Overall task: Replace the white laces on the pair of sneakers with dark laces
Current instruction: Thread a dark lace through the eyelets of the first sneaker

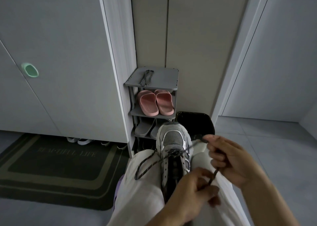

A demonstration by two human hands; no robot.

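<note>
A grey and white sneaker (173, 140) lies toe-away between my knees on my light trousers. A dark speckled lace (145, 167) runs through its lowest eyelets, and one end loops over my left thigh. My right hand (228, 159) pinches the other end, the tip sticking out near its thumb. My left hand (193, 191) grips the same strand lower down, beside the sneaker's heel. A second dark lace (146, 78) lies on top of the grey shoe rack (164, 81).
The rack holds pink slippers (155, 102) and grey slippers below. A black bin (200, 122) stands right of it, behind the sneaker. A dark doormat (56, 171) covers the floor at left, with shoes under the white cabinet (65, 54).
</note>
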